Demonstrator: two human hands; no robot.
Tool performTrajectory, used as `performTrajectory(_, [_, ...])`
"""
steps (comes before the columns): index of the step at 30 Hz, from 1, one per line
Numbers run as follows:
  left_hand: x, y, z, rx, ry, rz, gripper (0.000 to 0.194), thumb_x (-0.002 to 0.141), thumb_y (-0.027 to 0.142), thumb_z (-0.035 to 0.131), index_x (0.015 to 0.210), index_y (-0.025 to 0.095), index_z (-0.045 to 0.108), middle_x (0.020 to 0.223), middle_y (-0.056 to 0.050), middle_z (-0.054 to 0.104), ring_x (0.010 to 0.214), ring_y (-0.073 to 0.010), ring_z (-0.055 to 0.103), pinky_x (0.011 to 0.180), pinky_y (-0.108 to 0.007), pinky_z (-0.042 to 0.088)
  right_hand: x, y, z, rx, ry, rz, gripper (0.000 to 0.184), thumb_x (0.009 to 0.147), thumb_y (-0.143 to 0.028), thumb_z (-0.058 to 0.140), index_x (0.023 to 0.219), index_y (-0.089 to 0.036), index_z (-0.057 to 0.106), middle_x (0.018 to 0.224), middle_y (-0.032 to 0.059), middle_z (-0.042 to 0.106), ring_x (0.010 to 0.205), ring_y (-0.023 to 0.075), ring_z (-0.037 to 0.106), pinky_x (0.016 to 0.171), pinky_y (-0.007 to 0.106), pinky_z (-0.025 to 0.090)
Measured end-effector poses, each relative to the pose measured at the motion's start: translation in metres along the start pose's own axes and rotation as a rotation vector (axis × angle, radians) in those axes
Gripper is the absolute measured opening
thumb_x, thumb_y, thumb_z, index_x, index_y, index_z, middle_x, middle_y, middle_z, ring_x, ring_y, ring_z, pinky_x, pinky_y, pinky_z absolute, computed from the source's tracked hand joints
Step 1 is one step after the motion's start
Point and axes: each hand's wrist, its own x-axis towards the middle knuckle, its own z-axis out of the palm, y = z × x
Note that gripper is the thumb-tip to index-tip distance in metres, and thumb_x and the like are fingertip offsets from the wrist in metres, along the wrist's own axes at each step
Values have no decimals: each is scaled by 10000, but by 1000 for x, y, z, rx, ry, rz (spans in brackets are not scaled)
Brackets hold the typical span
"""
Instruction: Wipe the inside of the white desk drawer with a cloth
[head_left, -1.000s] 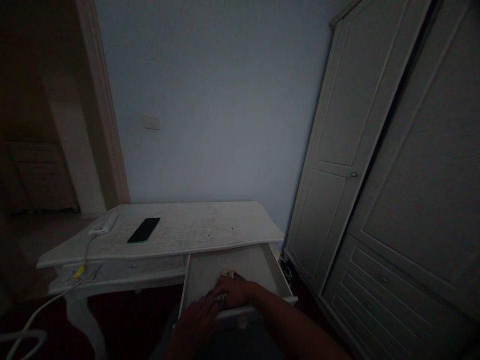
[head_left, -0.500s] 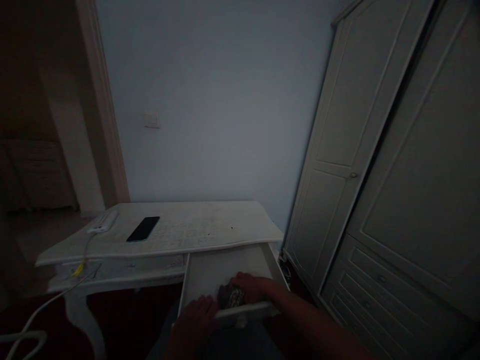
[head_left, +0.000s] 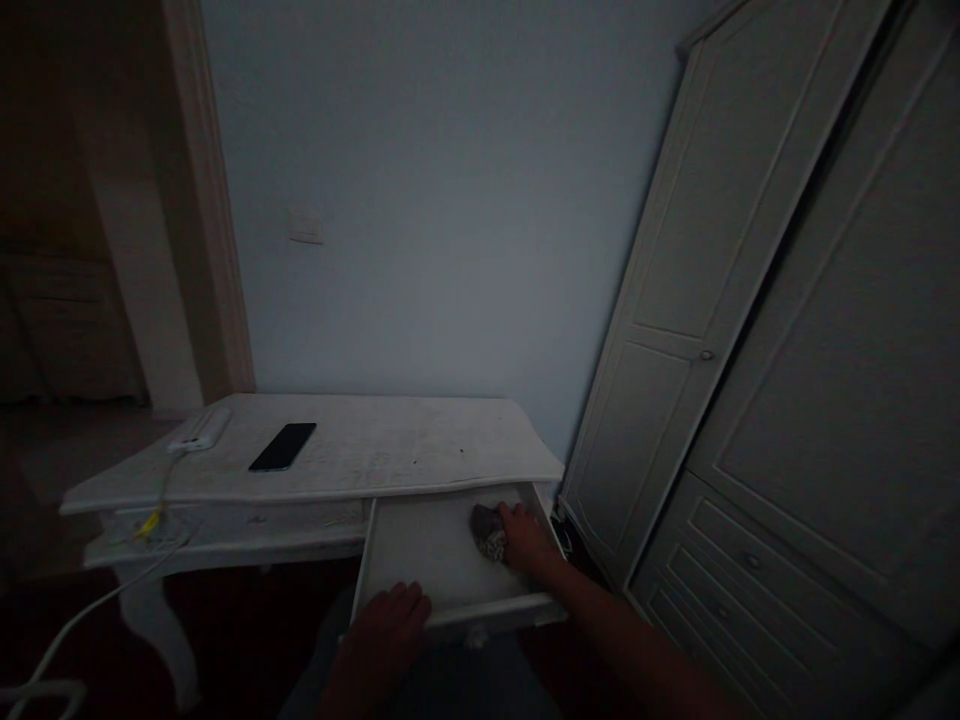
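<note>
A white desk drawer [head_left: 420,560] is pulled out from the desk. My left hand [head_left: 390,625] is at the drawer's front left corner, its fingers curled over the front edge. Inside, toward the right side, my right hand [head_left: 529,540] is closed on a crumpled grey patterned cloth [head_left: 489,533], which rests against or just above the drawer bottom; I cannot tell which. Dim light blurs the finger details.
On the white desk top [head_left: 405,440] lie a black phone [head_left: 283,447] and a white power strip [head_left: 201,430], its cable hanging down at the left. A tall wardrobe [head_left: 667,380] stands close on the right. A light switch [head_left: 306,226] is on the wall.
My right hand has moved with the cloth from the drawer's front toward its back right. The left hand remains at the front edge, and the camera view has shifted slightly.
</note>
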Motion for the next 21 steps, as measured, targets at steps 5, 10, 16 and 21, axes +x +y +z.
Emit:
performTrajectory(5, [1, 3, -7, 5, -15, 24, 361, 950, 124, 638, 1275, 278, 660, 1383, -67, 688, 1291, -281, 640, 1077, -458, 530, 28, -20, -5, 72, 91, 98, 769, 817, -197, 697, 1547, -156, 458, 1482, 253, 542, 1353, 387, 549, 1071, 457, 443])
performTrajectory(10, [6, 8, -21, -28, -121, -19, 248, 987, 174, 623, 1208, 268, 685, 1333, -79, 690, 1257, -293, 639, 1053, -473, 527, 52, -67, -2, 145, 134, 186, 637, 925, -344, 601, 1525, -142, 525, 1539, 272, 516, 1439, 426, 473, 1079, 533, 458])
performTrajectory(16, [7, 8, -25, -90, -174, -64, 276, 971, 202, 655, 1231, 289, 685, 1343, -78, 672, 1255, -301, 617, 1054, -466, 499, 68, -151, 3, 203, 113, 34, 633, 990, -456, 494, 1569, -203, 496, 1579, 230, 512, 1495, 441, 410, 1095, 591, 442])
performTrajectory(21, [6, 7, -19, -99, -146, -88, 237, 978, 219, 652, 1200, 282, 705, 1297, -72, 691, 1176, -287, 650, 993, -425, 514, 60, -199, 8, 192, 0, -259, 776, 853, -370, 678, 1589, -283, 447, 1588, 199, 504, 1455, 442, 456, 1057, 595, 467])
